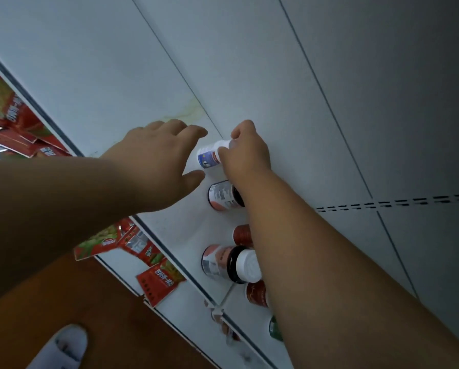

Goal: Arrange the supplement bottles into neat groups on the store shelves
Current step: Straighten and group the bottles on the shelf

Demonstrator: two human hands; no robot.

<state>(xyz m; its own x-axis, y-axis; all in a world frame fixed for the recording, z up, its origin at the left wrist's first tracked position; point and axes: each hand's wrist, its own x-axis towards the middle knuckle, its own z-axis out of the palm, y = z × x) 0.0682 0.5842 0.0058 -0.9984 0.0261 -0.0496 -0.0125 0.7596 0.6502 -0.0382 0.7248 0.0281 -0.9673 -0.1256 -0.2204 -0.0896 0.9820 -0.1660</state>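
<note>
1. The right hand (245, 153) pinches a small white bottle (209, 155) by its cap end, fingers curled round the top. The bottle stands at the far end of the row on the white shelf (175, 217), close to the back panel (276, 75).

2. The left hand (159, 161) is spread, fingers relaxed, thumb out, holding nothing. It hovers just left of the small bottle, and I cannot tell whether a fingertip touches it.

3. Nearer in the row are a dark bottle with a white label (224, 195), a red bottle (243, 235), a large white-capped bottle (231, 263), another red one (256, 294) and a green one (274, 328), several partly hidden by the right forearm.

4. Handling, as a judgement: the small bottle looks like rigid plastic, light and hard to break, so a cap grip should do (provided the lid is screwed tight). Its smooth label may be slippery, and a narrow base tips easily if nudged.

5. The larger bottles likely weigh more, so hold them round the body below the cap, not by the lid alone.

6. Red snack packets (156, 283) lie on the lower shelf to the left.
</note>
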